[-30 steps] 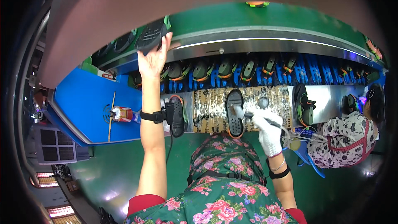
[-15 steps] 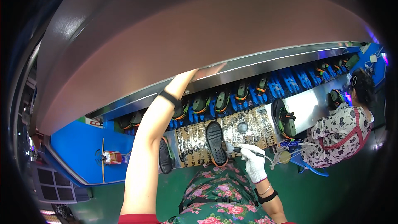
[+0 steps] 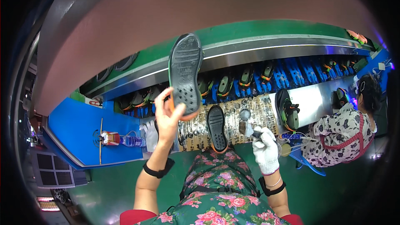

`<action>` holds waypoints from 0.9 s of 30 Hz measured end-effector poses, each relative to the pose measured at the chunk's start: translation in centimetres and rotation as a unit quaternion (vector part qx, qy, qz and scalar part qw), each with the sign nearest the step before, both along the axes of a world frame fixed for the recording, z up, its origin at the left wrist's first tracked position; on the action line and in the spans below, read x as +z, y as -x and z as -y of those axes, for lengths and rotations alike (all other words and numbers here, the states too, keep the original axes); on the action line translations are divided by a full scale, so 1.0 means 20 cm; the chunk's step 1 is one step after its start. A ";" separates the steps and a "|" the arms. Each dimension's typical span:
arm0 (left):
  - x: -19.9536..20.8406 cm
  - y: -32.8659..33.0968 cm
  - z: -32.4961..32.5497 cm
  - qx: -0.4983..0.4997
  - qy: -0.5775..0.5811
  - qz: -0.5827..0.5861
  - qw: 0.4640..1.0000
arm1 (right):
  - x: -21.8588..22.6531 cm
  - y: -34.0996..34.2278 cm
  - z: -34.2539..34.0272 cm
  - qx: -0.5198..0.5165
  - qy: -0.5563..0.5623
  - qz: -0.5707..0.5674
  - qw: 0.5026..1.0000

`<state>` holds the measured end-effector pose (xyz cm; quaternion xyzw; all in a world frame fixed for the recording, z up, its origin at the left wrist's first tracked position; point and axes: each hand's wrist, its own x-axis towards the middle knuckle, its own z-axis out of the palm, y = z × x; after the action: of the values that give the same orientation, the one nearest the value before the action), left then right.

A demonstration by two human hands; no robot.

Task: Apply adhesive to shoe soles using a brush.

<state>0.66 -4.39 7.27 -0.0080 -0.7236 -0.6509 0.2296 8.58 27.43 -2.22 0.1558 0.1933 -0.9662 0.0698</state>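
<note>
Raised above the bench, a dark shoe sole (image 3: 185, 75) with an orange edge and small holes at one end is in my bare left hand (image 3: 166, 118). Fingers and thumb grip it by the holed end. My right hand (image 3: 266, 150), in a white glove, is closed around a brush (image 3: 249, 131). The bristles are beside a small round dish (image 3: 245, 114) on the bench. A second dark sole (image 3: 216, 126) lies on the bench between my hands, its orange-edged end toward me.
Brown tape-covered bench (image 3: 262, 112) in front of me. Behind it, blue racks (image 3: 280, 79) carry several shoes, below a metal ledge and green belt (image 3: 258, 31). At right: a black shoe (image 3: 286, 109) and a seated person (image 3: 341, 131). At left: a bottle (image 3: 132, 141) and white glove (image 3: 148, 134).
My left hand has drawn back from the upper ledge and now holds a sole. The sole at the bench's left end no longer shows there. The brush has left the middle sole, moving right.
</note>
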 end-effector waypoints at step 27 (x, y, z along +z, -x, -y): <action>-0.33 -0.46 -0.56 -0.181 -0.390 0.287 0.856 | 0.42 0.18 0.36 -0.103 -0.591 -0.405 0.690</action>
<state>9.89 6.75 0.73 0.1382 -0.4304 -0.8831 -0.1260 4.95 20.16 6.18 -0.2222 0.7166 -0.6227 -0.2221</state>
